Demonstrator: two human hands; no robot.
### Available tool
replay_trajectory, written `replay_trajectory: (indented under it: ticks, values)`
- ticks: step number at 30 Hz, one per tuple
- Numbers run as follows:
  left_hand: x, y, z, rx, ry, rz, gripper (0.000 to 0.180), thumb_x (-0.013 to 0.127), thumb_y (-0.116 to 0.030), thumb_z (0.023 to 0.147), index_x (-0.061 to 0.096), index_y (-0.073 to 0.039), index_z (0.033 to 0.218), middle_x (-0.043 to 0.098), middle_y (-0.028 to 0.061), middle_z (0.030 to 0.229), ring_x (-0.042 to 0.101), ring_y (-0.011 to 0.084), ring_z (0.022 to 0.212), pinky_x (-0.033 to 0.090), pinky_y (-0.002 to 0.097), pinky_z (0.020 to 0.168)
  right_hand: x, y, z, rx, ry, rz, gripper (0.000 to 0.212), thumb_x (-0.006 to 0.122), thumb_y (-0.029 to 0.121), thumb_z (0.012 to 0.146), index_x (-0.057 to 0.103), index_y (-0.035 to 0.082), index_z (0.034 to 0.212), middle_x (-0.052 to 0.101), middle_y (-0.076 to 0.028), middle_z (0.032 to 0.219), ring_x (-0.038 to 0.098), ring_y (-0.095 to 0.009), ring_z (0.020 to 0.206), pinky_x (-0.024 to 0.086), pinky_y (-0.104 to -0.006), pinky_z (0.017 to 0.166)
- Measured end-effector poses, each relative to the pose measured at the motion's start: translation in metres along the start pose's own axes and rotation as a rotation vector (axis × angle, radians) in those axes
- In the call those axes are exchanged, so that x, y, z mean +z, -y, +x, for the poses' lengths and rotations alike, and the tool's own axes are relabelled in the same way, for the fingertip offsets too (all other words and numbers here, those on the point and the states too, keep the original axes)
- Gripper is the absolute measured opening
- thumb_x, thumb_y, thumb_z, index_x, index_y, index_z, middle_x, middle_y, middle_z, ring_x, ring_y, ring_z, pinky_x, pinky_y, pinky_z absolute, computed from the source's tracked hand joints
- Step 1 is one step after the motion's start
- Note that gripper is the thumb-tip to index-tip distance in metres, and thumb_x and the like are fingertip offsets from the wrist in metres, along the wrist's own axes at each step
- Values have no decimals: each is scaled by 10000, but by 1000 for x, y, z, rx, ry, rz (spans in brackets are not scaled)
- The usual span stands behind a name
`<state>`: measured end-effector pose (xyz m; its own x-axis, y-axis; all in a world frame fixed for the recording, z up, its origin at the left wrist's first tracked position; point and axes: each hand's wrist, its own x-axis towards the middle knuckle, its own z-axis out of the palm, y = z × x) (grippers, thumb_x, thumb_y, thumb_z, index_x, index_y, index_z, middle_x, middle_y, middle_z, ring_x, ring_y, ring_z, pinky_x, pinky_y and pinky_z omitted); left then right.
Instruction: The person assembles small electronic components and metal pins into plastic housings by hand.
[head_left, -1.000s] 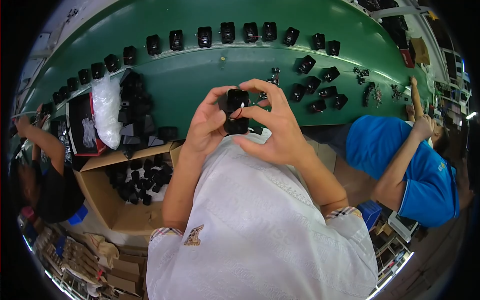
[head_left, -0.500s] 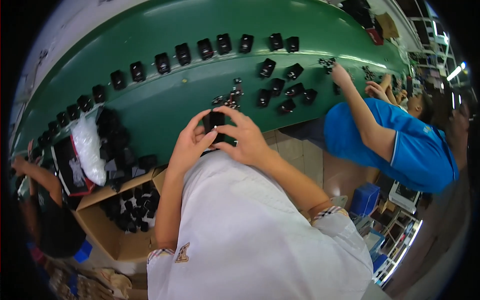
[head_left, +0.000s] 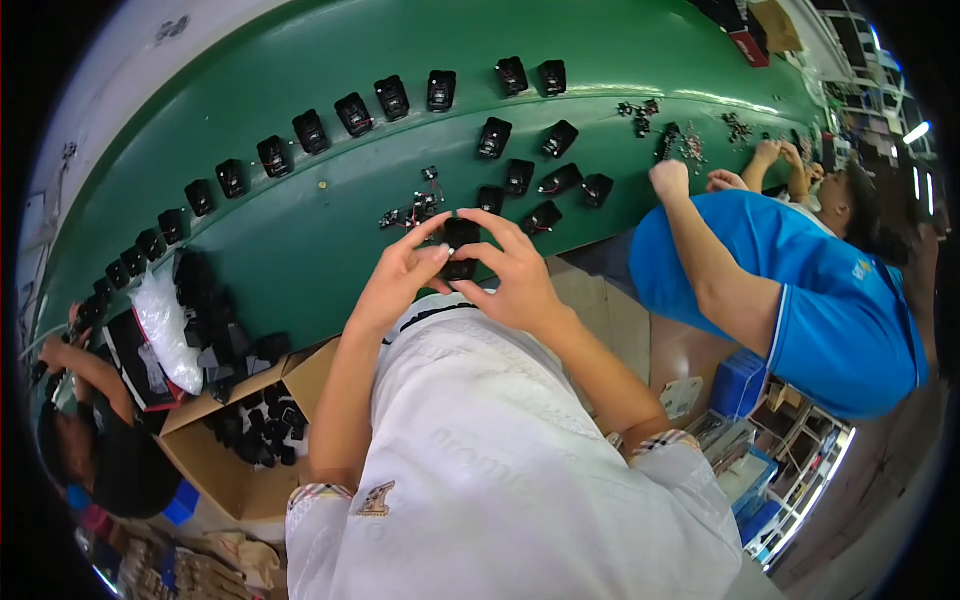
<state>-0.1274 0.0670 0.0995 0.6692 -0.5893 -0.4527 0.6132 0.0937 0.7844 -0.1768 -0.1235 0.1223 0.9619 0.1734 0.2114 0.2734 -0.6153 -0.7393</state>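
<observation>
A black plastic housing (head_left: pixel 461 236) is held between my two hands, close to my body at the near edge of the green table. My left hand (head_left: pixel 402 278) grips its left side, the thumb bent in toward a small white piece at its face. From the other side, my right hand (head_left: pixel 517 282) closes thumb and fingers on the same housing. The fingers partly cover it. Just beyond my left hand lies a small pile of dark parts with wires (head_left: pixel 412 212). Several more black housings (head_left: pixel 519 177) lie beyond and right of my right hand.
A curved row of black housings (head_left: pixel 354 114) runs across the green table (head_left: pixel 320 270). At left are a clear plastic bag (head_left: pixel 168 328) and an open carton (head_left: pixel 318 372) holding black parts. A co-worker in blue (head_left: pixel 800 320) works at right; another person's arm (head_left: pixel 88 362) shows at left.
My view has shifted slightly, so the table's contents appear farther left. Both hands still hold the black housing. The blue-shirted co-worker's hand has drawn back from the small parts.
</observation>
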Motion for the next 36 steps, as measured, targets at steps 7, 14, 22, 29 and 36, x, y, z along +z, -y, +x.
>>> replay_trajectory:
  ticks: [7, 14, 22, 29, 36]
  values:
    - [24, 2, 15, -15, -101, 3, 496, 490, -155, 1020, 381, -48, 1491, 662, 124, 1094, 672, 178, 904, 578, 318, 774, -25, -39, 14, 179, 193, 278, 343, 812, 25, 662, 658, 41, 968, 497, -133, 1341, 595, -294, 1118, 477, -397, 967]
    - [23, -15, 7, -46, -120, 2, 452, 470, -152, 1017, 431, -51, 1456, 684, 135, 1086, 681, 191, 913, 564, 297, 760, -25, -97, 15, 458, 395, 1108, 420, 821, 101, 739, 642, -10, 1103, 446, -120, 1437, 548, -229, 1201, 447, -389, 1004]
    - [32, -19, -5, 253, -515, 413, 474, 708, -49, 841, 584, -54, 1299, 658, 97, 1194, 634, 203, 1053, 519, 323, 851, -18, -92, 7, 640, 356, 1848, 754, 753, 374, 826, 434, 56, 1430, 474, -140, 1446, 498, -258, 1257, 435, -406, 967]
    - [48, -30, 10, 735, -398, 1028, 506, 833, -155, 688, 695, -71, 1167, 630, 115, 1263, 585, 315, 1181, 435, 443, 1044, -14, -74, 8, 720, 446, 1895, 616, 729, 364, 855, 493, 66, 1340, 547, -110, 1309, 537, -248, 1198, 446, -421, 977]
    - [17, -16, -16, 636, -563, 850, 462, 804, -123, 741, 669, -65, 1179, 646, 120, 1219, 611, 305, 1124, 489, 401, 945, -30, -51, 22, 432, 358, 984, 344, 813, 146, 771, 666, 9, 1051, 549, -132, 1350, 569, -218, 1122, 462, -397, 967]
